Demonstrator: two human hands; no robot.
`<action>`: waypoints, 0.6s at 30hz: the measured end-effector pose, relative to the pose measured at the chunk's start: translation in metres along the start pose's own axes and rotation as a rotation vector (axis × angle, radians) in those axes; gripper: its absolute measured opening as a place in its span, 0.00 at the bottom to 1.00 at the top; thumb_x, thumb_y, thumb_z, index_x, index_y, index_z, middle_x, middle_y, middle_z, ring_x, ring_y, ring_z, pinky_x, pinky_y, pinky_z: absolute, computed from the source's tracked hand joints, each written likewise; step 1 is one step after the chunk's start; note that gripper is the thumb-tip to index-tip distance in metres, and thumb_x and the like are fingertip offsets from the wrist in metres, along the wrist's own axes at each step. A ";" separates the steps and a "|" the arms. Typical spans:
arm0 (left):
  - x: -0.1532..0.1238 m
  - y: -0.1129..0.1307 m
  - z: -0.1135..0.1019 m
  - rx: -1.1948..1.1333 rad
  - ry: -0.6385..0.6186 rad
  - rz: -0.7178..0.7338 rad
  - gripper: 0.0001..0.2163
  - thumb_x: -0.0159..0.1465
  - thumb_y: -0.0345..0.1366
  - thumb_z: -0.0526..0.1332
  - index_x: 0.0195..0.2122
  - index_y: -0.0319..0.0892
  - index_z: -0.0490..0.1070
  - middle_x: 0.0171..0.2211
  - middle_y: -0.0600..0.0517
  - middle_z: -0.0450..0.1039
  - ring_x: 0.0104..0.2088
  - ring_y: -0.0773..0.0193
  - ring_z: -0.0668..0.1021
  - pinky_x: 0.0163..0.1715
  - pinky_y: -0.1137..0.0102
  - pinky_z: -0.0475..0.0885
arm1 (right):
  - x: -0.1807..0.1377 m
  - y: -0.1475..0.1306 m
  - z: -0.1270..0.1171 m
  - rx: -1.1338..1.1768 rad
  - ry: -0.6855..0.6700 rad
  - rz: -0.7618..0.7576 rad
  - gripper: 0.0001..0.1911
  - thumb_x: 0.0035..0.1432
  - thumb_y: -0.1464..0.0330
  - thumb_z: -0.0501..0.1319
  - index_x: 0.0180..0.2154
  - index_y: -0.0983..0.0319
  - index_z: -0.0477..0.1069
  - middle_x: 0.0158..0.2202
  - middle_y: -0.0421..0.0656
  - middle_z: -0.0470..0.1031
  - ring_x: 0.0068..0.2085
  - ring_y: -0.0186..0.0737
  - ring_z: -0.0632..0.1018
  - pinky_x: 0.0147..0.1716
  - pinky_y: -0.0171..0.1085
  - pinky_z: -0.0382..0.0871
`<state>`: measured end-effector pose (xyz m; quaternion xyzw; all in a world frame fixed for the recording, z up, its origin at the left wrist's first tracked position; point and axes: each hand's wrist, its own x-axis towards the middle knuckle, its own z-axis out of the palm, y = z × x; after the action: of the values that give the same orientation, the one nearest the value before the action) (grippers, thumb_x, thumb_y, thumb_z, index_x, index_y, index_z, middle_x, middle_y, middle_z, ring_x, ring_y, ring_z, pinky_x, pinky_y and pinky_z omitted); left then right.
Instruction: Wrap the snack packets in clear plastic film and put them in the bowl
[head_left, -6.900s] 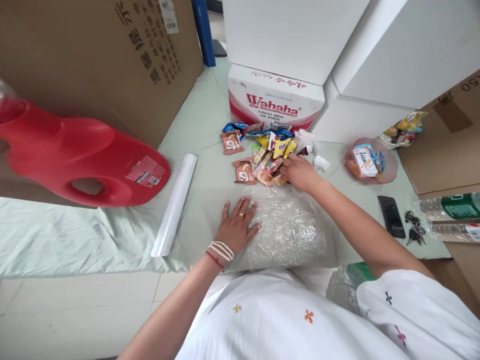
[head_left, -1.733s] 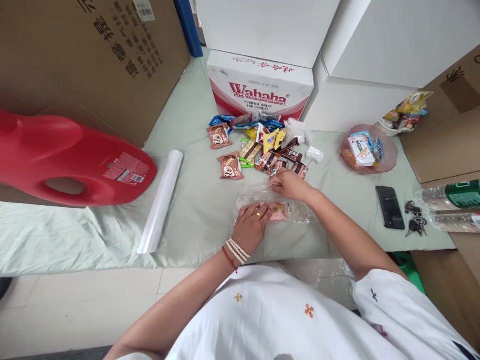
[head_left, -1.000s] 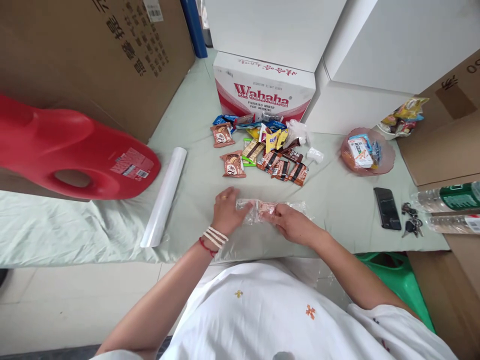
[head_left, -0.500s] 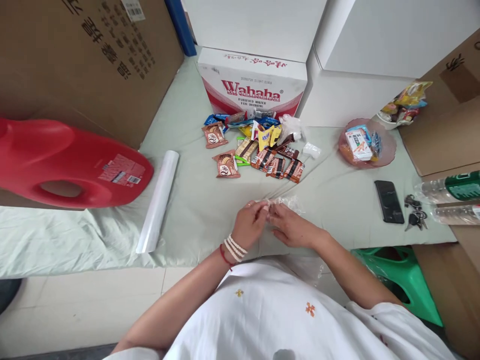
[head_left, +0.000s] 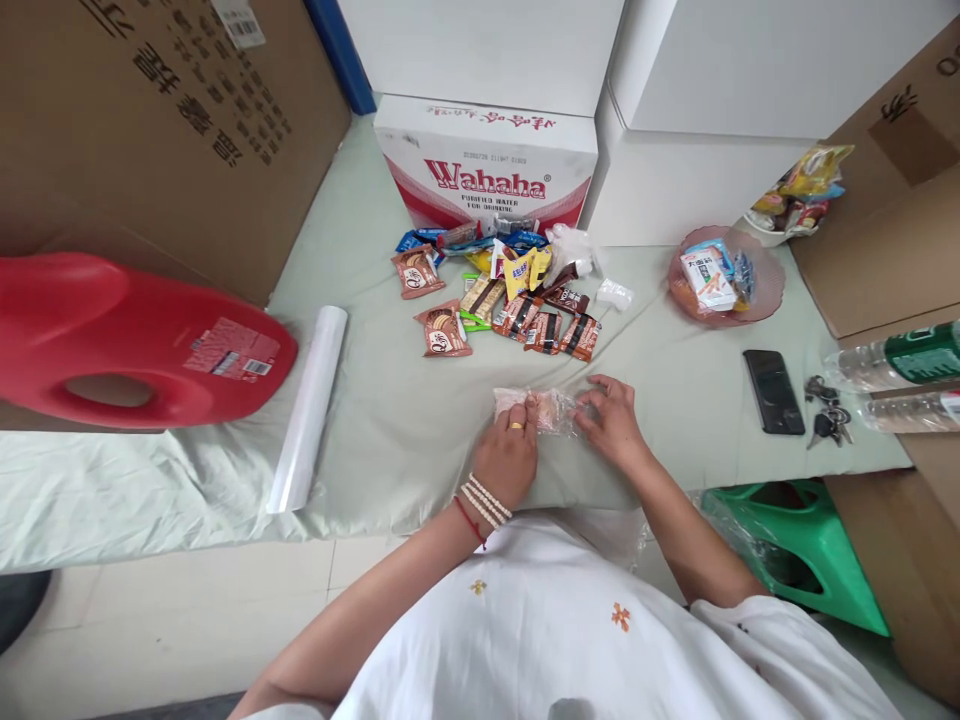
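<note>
A small pink snack bundle wrapped in clear film lies on the pale green cloth near its front edge. My left hand, with a ring and bead bracelets, presses down on the bundle's left part with curled fingers. My right hand touches the bundle's right end, fingers bent on the film. Beyond them lies a pile of several snack packets in brown, yellow and blue wrappers.
A roll of clear film lies to the left, beside a big red jug. A Wahaha carton and white boxes stand behind. At right: a pink dish of snacks, a phone, keys, bottles, a green stool.
The wide clear film sheet has been folded and rolled around a pink snack into a small bundle. Both hands have come together on it, and now press it flat on the cloth.
</note>
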<state>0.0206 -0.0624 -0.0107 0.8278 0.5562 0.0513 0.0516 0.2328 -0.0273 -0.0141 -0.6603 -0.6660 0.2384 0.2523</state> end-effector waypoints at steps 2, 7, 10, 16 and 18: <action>0.000 -0.001 0.000 0.015 0.001 0.006 0.27 0.69 0.26 0.52 0.70 0.33 0.57 0.53 0.36 0.72 0.48 0.54 0.75 0.40 0.63 0.73 | 0.001 -0.001 -0.008 0.090 -0.012 0.019 0.09 0.58 0.60 0.65 0.35 0.59 0.76 0.56 0.52 0.70 0.58 0.56 0.70 0.58 0.54 0.67; -0.001 0.000 -0.002 0.031 -0.004 0.037 0.24 0.71 0.26 0.49 0.69 0.33 0.59 0.51 0.37 0.73 0.48 0.53 0.76 0.36 0.62 0.73 | 0.014 -0.028 -0.021 0.388 -0.177 0.182 0.12 0.60 0.56 0.62 0.34 0.58 0.69 0.28 0.37 0.69 0.27 0.37 0.70 0.28 0.35 0.64; 0.002 0.005 -0.003 0.007 0.014 0.058 0.22 0.72 0.26 0.48 0.66 0.34 0.63 0.51 0.37 0.73 0.49 0.52 0.76 0.39 0.61 0.73 | 0.028 -0.061 -0.005 0.303 -0.188 0.125 0.07 0.60 0.63 0.62 0.32 0.59 0.68 0.26 0.36 0.70 0.27 0.35 0.70 0.29 0.33 0.61; -0.001 -0.014 -0.005 -0.305 0.052 0.084 0.14 0.68 0.29 0.55 0.52 0.35 0.73 0.52 0.37 0.72 0.49 0.51 0.76 0.48 0.57 0.74 | 0.037 -0.102 0.028 -0.164 -0.311 0.035 0.07 0.66 0.70 0.56 0.36 0.60 0.72 0.34 0.43 0.77 0.36 0.41 0.75 0.36 0.36 0.61; -0.005 -0.030 -0.006 -0.498 0.106 0.062 0.17 0.65 0.30 0.57 0.55 0.38 0.72 0.51 0.40 0.73 0.49 0.54 0.77 0.49 0.60 0.75 | 0.030 -0.101 0.029 -0.235 -0.313 -0.030 0.10 0.69 0.70 0.53 0.40 0.60 0.72 0.39 0.46 0.77 0.39 0.43 0.75 0.38 0.37 0.62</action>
<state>-0.0097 -0.0557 -0.0095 0.8023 0.5028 0.2318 0.2231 0.1372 0.0014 0.0308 -0.6302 -0.7300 0.2549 0.0705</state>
